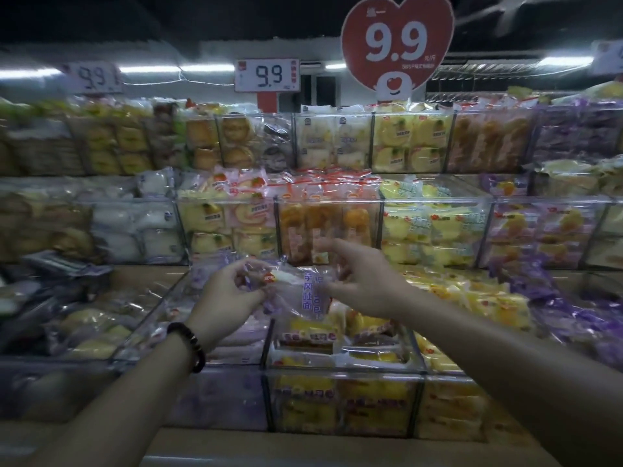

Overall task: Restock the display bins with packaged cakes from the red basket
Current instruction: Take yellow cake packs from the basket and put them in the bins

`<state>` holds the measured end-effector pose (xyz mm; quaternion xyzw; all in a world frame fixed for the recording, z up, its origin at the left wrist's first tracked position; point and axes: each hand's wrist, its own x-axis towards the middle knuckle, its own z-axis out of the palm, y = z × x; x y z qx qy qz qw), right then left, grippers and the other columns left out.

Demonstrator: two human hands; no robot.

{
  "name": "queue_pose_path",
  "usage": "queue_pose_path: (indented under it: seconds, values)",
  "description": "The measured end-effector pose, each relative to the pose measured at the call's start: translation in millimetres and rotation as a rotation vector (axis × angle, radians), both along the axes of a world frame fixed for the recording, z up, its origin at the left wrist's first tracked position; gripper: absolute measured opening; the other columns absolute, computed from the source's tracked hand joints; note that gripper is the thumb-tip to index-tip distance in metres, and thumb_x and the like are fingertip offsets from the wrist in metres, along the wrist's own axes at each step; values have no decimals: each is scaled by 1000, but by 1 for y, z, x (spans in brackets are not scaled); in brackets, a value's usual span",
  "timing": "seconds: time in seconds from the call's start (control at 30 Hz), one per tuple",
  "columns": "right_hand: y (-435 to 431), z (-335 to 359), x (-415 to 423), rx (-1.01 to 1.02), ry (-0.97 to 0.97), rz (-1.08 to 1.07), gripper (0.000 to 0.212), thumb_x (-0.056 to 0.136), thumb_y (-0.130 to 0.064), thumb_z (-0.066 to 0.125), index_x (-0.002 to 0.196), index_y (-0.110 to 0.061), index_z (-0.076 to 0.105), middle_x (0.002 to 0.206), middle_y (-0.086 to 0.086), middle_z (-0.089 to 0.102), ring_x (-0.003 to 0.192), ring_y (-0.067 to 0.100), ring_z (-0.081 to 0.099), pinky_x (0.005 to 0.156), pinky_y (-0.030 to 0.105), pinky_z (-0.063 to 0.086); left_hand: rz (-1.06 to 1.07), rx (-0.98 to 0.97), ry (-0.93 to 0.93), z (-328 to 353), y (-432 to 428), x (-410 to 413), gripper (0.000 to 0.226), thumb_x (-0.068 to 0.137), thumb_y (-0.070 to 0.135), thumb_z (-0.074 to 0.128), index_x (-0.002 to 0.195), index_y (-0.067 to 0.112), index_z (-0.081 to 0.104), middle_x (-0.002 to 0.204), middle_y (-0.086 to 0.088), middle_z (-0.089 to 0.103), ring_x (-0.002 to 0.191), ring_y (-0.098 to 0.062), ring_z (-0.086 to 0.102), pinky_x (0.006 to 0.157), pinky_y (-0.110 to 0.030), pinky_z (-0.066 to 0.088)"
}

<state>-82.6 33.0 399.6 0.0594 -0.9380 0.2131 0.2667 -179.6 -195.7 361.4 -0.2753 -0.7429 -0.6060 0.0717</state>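
The left hand [229,298], a dark bead bracelet [193,347] on its wrist, has its fingers curled and pinches the left end of a clear-wrapped packaged cake [305,293]. The package hangs in the air above the back edge of the front-tier bin of yellow cakes [344,374], level with the foot of the middle-tier bin of orange cakes [323,227].

The right hand [365,281] is at the wrapper's right end. Its index finger reaches forward and its other fingers bend toward the film. Motion blur hides whether they grip it, so I cannot tell.

The bins are clear plastic and stand in three stepped tiers, wall against wall. The top and middle tiers are packed to their rims. The yellow-cake bin is filled nearly to its front edge. The bin to its left [232,396] holds pale purple packs that lie lower.

A bare tan shelf strip [148,274] runs between the front and middle tiers on the left. A pale ledge [269,446] runs along the near edge of the display, below the forearms.

The held wrapper carries purple Chinese characters, too blurred to read surely. A red heart-shaped sign [397,45] above the top tier reads "9.9". A white price card [267,75] also reads "9.9". A third card [96,78] at the far left shows the same figures, smeared.
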Motion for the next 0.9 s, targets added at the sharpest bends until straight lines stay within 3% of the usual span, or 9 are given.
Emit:
queue_pose_path:
  seconds: [0.13, 0.23, 0.3, 0.5, 0.57, 0.63, 0.7, 0.77, 0.9]
  values:
    - [-42, -6, -35, -139, -71, 57, 67, 96, -29, 75, 154, -31, 43, 94, -6, 70, 78, 12, 69, 76, 40, 64, 82, 83, 12, -3, -22, -35, 29, 90, -3, 77, 103, 23, 73, 85, -8, 79, 70, -23, 77, 64, -42, 60]
    - [-52, -14, -50, -104, 11, 3, 51, 98, -37, 70, 142, -29, 44, 105, -9, 63, 89, 12, 64, 80, 42, 61, 153, 123, -19, 0, -31, -61, 29, 92, -7, 72, 103, 20, 69, 89, -14, 77, 62, -24, 76, 54, -34, 60]
    - [-43, -23, -47, 22, 10, -59, 44, 97, -42, 68, 134, -34, 44, 113, -11, 59, 97, 13, 60, 81, 38, 58, 219, 96, -27, 3, -35, -80, 30, 94, -4, 71, 103, 24, 66, 92, -14, 75, 64, -28, 77, 56, -39, 62]
    - [1, -50, -39, 166, 31, -182, 34, 97, -41, 64, 129, -42, 52, 109, -19, 55, 102, 5, 54, 81, 30, 53, 379, -51, 42, 0, -28, -133, 37, 97, -8, 60, 110, 27, 64, 99, -5, 75, 58, -17, 74, 44, -27, 54]
    - [0, -52, -46, 152, 33, -182, 32, 95, -43, 66, 125, -44, 55, 114, -18, 56, 106, 6, 56, 83, 32, 55, 436, -174, 91, -3, -19, -142, 49, 95, -9, 58, 123, 31, 65, 115, -9, 68, 69, -19, 69, 53, -25, 54]
    - [-6, -55, -52, 169, 30, -175, 34, 93, -49, 68, 126, -44, 58, 121, -16, 57, 111, 9, 57, 85, 35, 56, 532, -272, 139, -9, -11, -146, 66, 89, -11, 57, 138, 34, 62, 133, -14, 51, 95, -30, 65, 79, -35, 60]
    - [-10, -61, -58, 206, 27, -188, 37, 93, -54, 69, 128, -44, 60, 129, -15, 58, 117, 11, 57, 88, 35, 55, 674, -365, 273, -21, -2, -142, 65, 86, -6, 61, 132, 39, 65, 135, -9, 42, 116, -34, 53, 95, -45, 57]
    - [-14, -67, -61, 242, 42, -204, 34, 95, -54, 68, 127, -44, 64, 132, -17, 60, 122, 11, 57, 92, 32, 54, 752, -418, 384, -33, 6, -134, 53, 85, 3, 66, 122, 42, 68, 127, -4, 41, 117, -30, 48, 93, -45, 57]
    - [-17, -75, -60, 267, 107, -212, 24, 99, -53, 61, 119, -42, 71, 132, -20, 63, 124, 8, 55, 96, 27, 50, 596, -373, 249, -44, 15, -135, 46, 89, 16, 65, 128, 40, 63, 118, -3, 40, 99, -29, 57, 93, -42, 56]
